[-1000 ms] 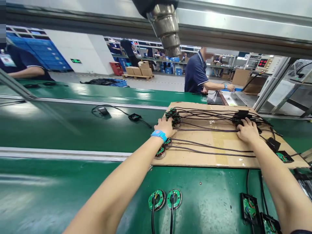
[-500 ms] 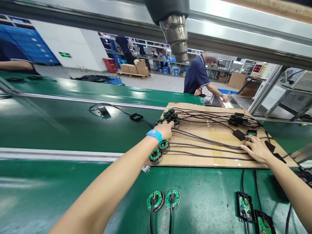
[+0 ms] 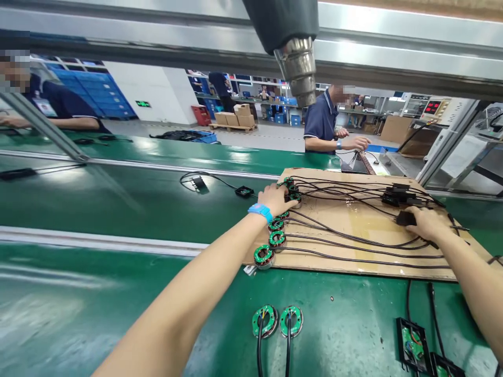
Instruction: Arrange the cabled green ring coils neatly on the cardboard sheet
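Observation:
A cardboard sheet (image 3: 365,222) lies on the green conveyor belt (image 3: 118,204), carrying several black cables, each with a green ring coil at the left end and a black module at the right. My left hand (image 3: 277,198), with a blue wrist strap, rests on the ring coils (image 3: 293,195) at the sheet's far left, fingers curled over them. My right hand (image 3: 425,222) is closed on a black module (image 3: 404,218) at the right side of the sheet. More ring coils (image 3: 276,239) lie along the sheet's left edge.
Two green ring boards (image 3: 277,320) with cables lie on the near belt, and black open modules (image 3: 412,337) lie at the lower right. A metal nozzle (image 3: 299,68) hangs overhead. A loose cable with modules (image 3: 244,191) lies further left. Co-workers in dark blue shirts (image 3: 320,121) stand beyond.
My right hand moved from the sheet's near right edge back toward the far right and closed on a black module. My left hand stays on the coils. The camera shifted slightly left.

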`<state>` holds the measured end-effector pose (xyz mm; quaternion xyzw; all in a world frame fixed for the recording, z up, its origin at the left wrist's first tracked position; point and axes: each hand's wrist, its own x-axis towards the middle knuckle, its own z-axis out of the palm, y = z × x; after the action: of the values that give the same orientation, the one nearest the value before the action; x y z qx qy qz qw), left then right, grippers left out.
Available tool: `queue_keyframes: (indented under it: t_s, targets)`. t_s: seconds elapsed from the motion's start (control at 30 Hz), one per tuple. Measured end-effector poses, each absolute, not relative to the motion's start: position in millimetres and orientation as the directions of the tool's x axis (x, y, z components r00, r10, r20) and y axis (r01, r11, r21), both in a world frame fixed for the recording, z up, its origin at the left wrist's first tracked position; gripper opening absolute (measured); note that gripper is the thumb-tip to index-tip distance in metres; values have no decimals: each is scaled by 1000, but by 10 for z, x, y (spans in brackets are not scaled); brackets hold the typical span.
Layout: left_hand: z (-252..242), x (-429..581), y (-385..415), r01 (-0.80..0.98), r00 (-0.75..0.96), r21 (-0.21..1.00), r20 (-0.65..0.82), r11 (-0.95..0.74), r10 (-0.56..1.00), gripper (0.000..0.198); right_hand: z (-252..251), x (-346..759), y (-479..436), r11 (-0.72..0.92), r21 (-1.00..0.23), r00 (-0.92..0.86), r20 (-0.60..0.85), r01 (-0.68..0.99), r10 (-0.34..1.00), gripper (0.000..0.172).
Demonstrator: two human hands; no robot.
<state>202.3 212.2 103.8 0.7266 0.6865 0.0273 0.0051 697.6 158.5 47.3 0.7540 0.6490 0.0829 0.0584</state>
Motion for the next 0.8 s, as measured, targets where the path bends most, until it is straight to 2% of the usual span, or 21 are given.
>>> queue_keyframes:
  t_s: [0.17,0.4,0.53,0.67,0.8]
  targets:
    - [923,2206,2295,999,37,37,18,-38,999,68,747,7313,1332,-240,295,194,176,925,965,49]
    - [895,2137,2401,999,5,46,-62,-2,998,74,713,7725,1120,-471,215,418,251,855,873,47]
    - [882,2274,2424,999,-33,-8,-23,33,999,82,650,7658,1137,-448,222,384,278,866,880,48]
    - [924,2319,2452,998,-43,-55,-26,41,999,75,637,7546,1172,-402,250,329,288,881,899,48]
    - [973,2220,2426,997,-1,-74,-55,-3,998,68,603,7527,1267,-454,221,378,315,863,871,40]
